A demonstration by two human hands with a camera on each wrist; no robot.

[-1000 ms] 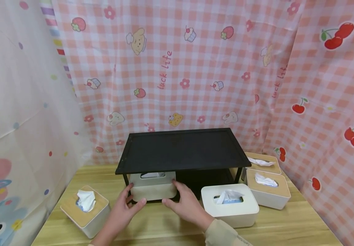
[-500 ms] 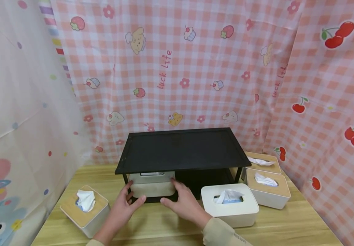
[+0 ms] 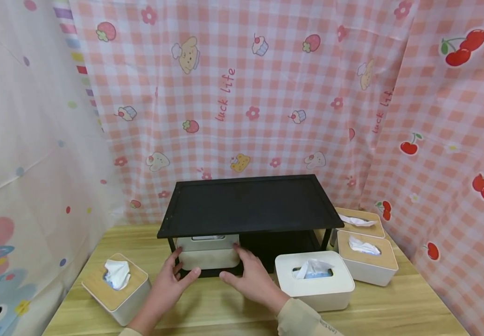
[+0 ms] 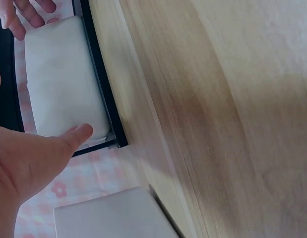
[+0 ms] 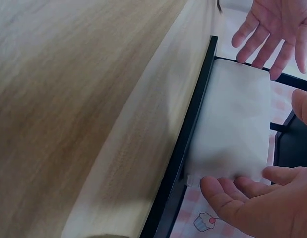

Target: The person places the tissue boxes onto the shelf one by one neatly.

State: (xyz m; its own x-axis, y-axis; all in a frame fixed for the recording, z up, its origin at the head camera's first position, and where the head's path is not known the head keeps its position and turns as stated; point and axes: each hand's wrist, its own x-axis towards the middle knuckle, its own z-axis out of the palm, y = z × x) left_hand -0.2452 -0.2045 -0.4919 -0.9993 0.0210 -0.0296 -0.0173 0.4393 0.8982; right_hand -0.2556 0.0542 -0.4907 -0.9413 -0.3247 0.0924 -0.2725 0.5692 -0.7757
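A white tissue box (image 3: 209, 259) sits on the lower level of a black two-tier rack (image 3: 250, 205), at its left end; the rack's top covers the back of the box. My left hand (image 3: 169, 284) lies along the box's left side with the thumb spread out in front. On the other side, my right hand (image 3: 253, 280) has its fingertips at the box's right side. The left wrist view shows the left thumb over the front of the box (image 4: 64, 79). In the right wrist view, the right hand's (image 5: 262, 203) bent, relaxed fingers meet the box's end.
Another white tissue box (image 3: 314, 287) stands before the rack's right front. Two wood-topped tissue boxes, one nearer (image 3: 368, 266) and one behind (image 3: 363, 217), stand at the right. A wood-topped box (image 3: 120, 284) sits at the left. Patterned curtains (image 3: 250, 93) enclose the wooden table (image 3: 208, 308).
The tissue box between my hands has moved a little back onto the rack's lower level, the hands going with it. Over the last half second both hands stay almost still.
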